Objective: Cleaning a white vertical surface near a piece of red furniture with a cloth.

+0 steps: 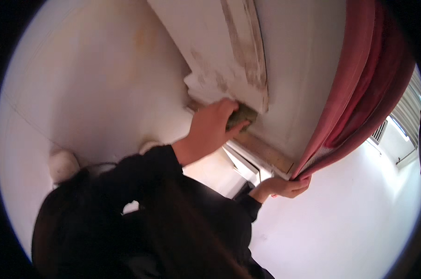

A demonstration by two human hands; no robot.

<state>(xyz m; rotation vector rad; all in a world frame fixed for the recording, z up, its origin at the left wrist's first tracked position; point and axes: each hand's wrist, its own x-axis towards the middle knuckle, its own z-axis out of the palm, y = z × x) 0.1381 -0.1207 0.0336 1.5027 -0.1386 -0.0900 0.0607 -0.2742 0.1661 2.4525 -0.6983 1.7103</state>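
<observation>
My left hand [210,127] grips a dark green pad [243,117], which looks like a sponge or scourer. The pad is at the lower end of a white-painted panel [214,45] with brown, worn or smeared patches. A narrow brown strip [263,148] runs from beneath the pad towards the right. Near the strip's right end, my right hand [285,186] holds the gathered lower edge of a red cloth [357,90], which looks like a curtain. The fingers of the right hand are partly folded around it.
A pale flat surface [301,62] lies between the panel and the cloth. Under the brown strip is a white frame-like edge [242,160]. Pale rounded things [62,165] sit by my dark sleeve at left. A slatted vent [378,132] shows at far right.
</observation>
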